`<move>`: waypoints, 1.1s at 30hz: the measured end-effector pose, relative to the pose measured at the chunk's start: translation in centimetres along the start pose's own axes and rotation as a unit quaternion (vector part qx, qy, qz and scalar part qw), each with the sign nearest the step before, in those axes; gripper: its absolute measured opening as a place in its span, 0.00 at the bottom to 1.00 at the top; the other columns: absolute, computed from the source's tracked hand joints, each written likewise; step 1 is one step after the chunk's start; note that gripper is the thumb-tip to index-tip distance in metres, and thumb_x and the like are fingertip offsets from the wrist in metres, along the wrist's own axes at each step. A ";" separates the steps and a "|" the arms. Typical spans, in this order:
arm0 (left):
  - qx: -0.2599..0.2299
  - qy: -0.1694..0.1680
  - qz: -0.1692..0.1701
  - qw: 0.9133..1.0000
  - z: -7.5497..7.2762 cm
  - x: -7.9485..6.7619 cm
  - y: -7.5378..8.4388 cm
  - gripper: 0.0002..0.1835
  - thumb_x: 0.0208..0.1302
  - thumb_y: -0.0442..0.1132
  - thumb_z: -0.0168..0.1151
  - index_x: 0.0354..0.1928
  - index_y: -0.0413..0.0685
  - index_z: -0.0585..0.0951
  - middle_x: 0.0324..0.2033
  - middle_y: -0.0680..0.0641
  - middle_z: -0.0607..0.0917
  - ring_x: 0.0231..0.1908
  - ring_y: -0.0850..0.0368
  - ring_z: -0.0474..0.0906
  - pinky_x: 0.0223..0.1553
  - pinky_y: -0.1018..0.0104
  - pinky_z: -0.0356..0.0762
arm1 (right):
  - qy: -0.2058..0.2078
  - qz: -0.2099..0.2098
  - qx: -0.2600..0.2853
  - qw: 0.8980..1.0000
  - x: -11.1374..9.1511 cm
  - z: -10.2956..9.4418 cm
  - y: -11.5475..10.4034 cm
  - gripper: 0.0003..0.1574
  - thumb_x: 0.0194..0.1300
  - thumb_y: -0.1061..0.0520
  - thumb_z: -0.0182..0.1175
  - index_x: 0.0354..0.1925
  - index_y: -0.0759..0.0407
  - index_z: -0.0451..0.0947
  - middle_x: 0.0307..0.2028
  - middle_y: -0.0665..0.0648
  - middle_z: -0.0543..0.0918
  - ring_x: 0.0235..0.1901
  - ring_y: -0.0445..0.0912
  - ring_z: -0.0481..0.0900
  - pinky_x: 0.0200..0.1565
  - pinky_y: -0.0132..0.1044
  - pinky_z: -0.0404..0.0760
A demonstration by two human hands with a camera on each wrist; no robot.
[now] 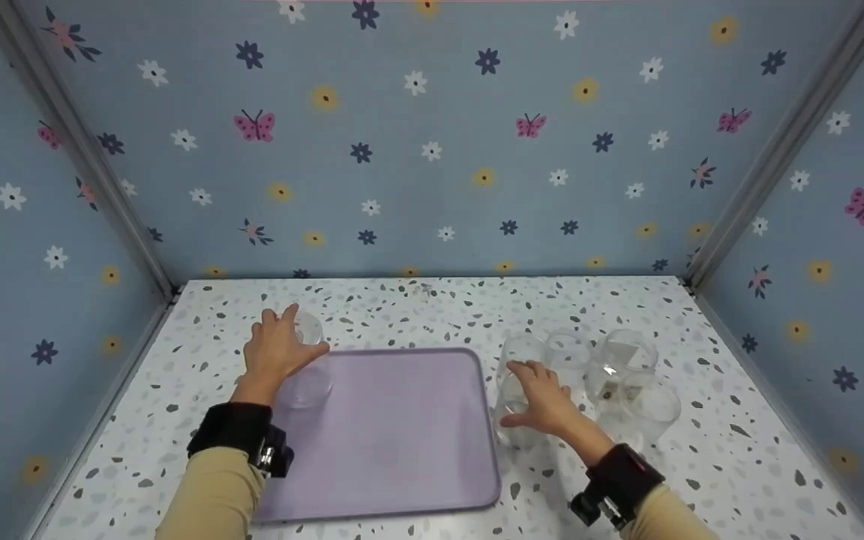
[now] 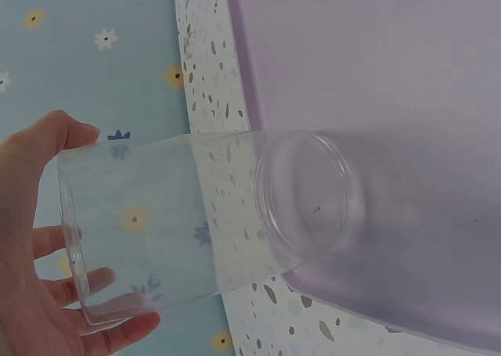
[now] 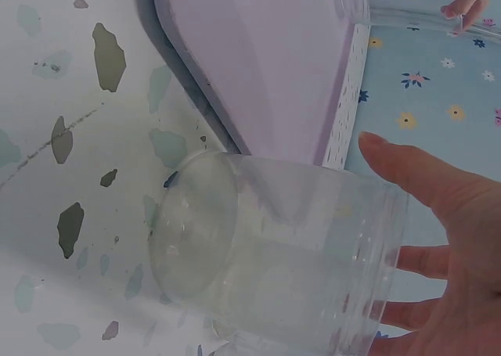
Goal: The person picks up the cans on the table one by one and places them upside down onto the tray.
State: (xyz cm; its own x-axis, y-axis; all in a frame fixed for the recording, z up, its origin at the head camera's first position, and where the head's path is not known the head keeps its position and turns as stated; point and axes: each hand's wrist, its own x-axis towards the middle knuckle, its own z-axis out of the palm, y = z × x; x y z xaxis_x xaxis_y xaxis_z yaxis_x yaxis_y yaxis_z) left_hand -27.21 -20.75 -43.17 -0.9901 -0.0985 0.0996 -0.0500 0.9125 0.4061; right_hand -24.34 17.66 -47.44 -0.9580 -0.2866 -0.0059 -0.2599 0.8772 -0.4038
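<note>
A tall clear cup (image 1: 306, 388) stands at the far left corner of the lilac tray (image 1: 394, 435). My left hand (image 1: 273, 351) holds this cup near its rim from the left, with the thumb on one side and fingers on the other in the left wrist view. Right of the tray, on the speckled table, stands another clear cup (image 3: 274, 254). My right hand (image 1: 544, 401) is spread around its upper part. In the right wrist view a gap shows between the thumb and the cup wall; the other fingers are partly hidden behind the cup.
Several more clear cups (image 1: 653, 405) stand close together right of my right hand, their outlines overlapping. Flower-patterned walls (image 1: 432, 150) enclose the speckled table (image 1: 402, 311) at the back and both sides. The tray has a low raised rim.
</note>
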 end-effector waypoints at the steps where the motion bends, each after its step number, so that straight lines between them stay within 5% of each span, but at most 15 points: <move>1: 0.001 -0.002 -0.001 1.000 0.0 0.1 -0.1 0.47 0.44 0.56 0.62 0.63 0.37 0.59 0.51 0.26 0.62 0.47 0.31 0.64 0.38 0.41 0.70 | 0.001 -0.001 0.000 1.000 0.0 0.0 0.0 0.53 0.38 0.48 0.72 0.61 0.57 0.60 0.57 0.67 0.61 0.54 0.64 0.59 0.44 0.65 0.62; 33: 0.009 -0.046 -0.039 0.998 0.3 1.4 -1.6 0.48 0.50 0.59 0.56 0.65 0.34 0.51 0.53 0.23 0.56 0.51 0.28 0.57 0.42 0.39 0.66 | 0.042 -0.050 -0.023 0.998 0.0 -0.1 0.3 0.46 0.37 0.51 0.73 0.54 0.63 0.67 0.47 0.68 0.69 0.44 0.63 0.67 0.35 0.57 0.72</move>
State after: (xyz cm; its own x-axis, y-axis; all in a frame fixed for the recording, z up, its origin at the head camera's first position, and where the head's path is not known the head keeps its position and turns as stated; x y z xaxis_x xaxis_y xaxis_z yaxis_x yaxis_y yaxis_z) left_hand -28.54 -22.26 -43.99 -0.9909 -0.1337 -0.0152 -0.1288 0.9103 0.3934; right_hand -24.39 17.99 -47.51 -0.9329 -0.3430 0.1094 -0.3590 0.8628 -0.3560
